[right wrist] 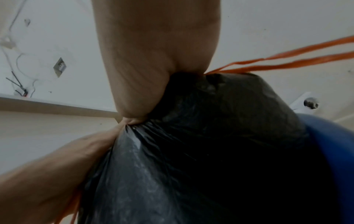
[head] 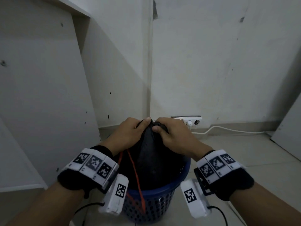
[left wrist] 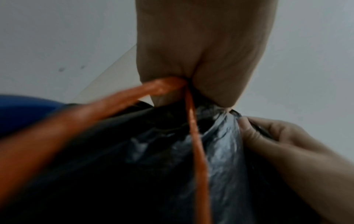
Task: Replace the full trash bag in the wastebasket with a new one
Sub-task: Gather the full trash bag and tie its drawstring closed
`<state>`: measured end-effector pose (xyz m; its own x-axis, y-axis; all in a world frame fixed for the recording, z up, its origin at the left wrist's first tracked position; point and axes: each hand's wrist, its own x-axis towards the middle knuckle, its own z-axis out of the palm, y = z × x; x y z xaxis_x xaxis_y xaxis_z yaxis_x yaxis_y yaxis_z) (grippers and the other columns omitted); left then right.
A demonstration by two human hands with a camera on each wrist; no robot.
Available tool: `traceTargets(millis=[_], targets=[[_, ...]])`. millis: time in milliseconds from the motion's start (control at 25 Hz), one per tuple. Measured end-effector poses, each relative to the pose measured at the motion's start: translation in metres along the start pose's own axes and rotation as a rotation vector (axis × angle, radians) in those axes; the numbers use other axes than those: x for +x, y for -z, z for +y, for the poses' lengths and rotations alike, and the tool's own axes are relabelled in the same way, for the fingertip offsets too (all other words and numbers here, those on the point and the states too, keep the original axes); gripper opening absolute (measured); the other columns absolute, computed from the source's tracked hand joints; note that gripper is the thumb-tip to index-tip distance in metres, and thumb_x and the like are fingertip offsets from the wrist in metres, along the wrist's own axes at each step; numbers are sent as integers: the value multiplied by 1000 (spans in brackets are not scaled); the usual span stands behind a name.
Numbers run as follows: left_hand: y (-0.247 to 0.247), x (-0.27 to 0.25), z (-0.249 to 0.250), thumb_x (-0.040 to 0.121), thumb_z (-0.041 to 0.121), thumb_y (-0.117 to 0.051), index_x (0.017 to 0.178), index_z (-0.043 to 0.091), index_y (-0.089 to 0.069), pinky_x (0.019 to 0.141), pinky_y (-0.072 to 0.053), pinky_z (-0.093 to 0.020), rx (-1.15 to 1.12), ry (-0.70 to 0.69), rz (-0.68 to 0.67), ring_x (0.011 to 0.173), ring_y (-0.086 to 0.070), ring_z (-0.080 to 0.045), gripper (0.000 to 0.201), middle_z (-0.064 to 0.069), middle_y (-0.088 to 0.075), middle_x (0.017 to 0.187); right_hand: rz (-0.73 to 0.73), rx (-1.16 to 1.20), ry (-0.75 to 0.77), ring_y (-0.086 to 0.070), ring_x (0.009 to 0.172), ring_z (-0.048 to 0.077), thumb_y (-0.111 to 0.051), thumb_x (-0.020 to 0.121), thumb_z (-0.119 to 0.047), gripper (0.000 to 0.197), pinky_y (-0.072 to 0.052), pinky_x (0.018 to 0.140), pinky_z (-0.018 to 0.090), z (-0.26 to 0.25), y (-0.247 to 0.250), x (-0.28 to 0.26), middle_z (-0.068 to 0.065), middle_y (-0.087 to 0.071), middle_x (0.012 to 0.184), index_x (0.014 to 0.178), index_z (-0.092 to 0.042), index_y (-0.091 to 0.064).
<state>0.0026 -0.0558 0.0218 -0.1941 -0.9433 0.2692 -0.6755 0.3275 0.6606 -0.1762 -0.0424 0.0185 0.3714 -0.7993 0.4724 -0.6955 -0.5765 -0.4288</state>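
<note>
Head view looked down from above and behind the grip, wall beyond. Wrist views looked up from close beneath it, left and right, along each palm. Shared by all three: bunched black bag (head: 151,154) top and orange string (left wrist: 193,124).

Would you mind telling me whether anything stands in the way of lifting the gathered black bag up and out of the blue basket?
Nothing visible does. Both the left hand and the right hand already grip the black bag at its bunched neck, and the space above the blue basket is open. The orange drawstring only hangs over the rim.
</note>
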Motion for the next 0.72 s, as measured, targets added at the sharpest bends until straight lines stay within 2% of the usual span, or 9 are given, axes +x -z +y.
traceTargets(millis=[80,120,240,320,400,440,520,600,720], targets=[[1,-3,-5,94,45,-55,85,13,-66,70,-41,-24,92,-184,186,79,-59,-12,35,2,-64,83,-31,21,-102,-60,77,24,-51,100,-29,28,-45,69,36,-1,1,3,-3,-60,70,72,-25,-53],[3,-6,-7,90,46,-61,98,15,-67,76,-42,-20,76,-309,200,88,-60,-10,33,3,-65,93,-39,37,-151,-59,74,22,-49,102,-31,33,-44,67,35,-2,1,5,-4,-58,67,69,-24,-53],[2,-21,-18,79,65,-58,124,26,-60,88,-48,-24,206,-476,-55,105,-60,-7,60,7,-63,116,-35,204,-319,-55,58,11,-44,104,-35,47,-43,59,28,-4,-6,4,-3,-55,58,63,-16,-54],[-3,-25,-25,83,63,-46,120,33,-59,82,-53,-34,356,-469,-41,103,-62,-9,50,12,-65,114,-61,399,-423,-45,45,1,-45,104,-35,49,-37,47,18,-7,-12,1,-7,-51,53,61,-16,-55],[-5,-27,-29,88,56,-42,110,36,-62,76,-53,-36,331,-446,-5,96,-63,-7,36,15,-67,107,-88,407,-399,-43,44,2,-49,102,-39,49,-36,48,19,-6,-15,-1,-8,-49,51,60,-15,-55],[-7,-27,-31,89,53,-43,106,37,-62,75,-53,-36,294,-419,-24,94,-63,-6,30,15,-68,104,-84,312,-317,-47,50,4,-51,100,-44,46,-39,53,23,-3,-15,-2,-7,-53,56,65,-15,-56],[-10,-26,-36,93,51,-44,93,38,-60,74,-53,-39,264,-347,-104,86,-63,-10,20,13,-68,94,-95,98,-138,-60,78,6,-54,90,-60,37,-48,71,30,2,-12,-4,-8,-64,88,94,-23,-61],[-12,-23,-38,95,52,-42,83,41,-51,74,-52,-42,268,-250,-197,81,-62,-12,18,13,-65,87,-217,-71,-7,-58,102,9,-59,79,-70,54,-49,83,32,7,-5,-8,-10,-56,117,119,-35,-53],[-16,-18,-37,99,51,-38,75,35,-44,74,-48,-40,310,-191,-233,77,-56,-14,30,9,-56,83,-302,-307,105,-55,114,13,-63,84,-58,57,-50,86,37,15,-3,-16,-11,-51,131,133,-34,-50]])
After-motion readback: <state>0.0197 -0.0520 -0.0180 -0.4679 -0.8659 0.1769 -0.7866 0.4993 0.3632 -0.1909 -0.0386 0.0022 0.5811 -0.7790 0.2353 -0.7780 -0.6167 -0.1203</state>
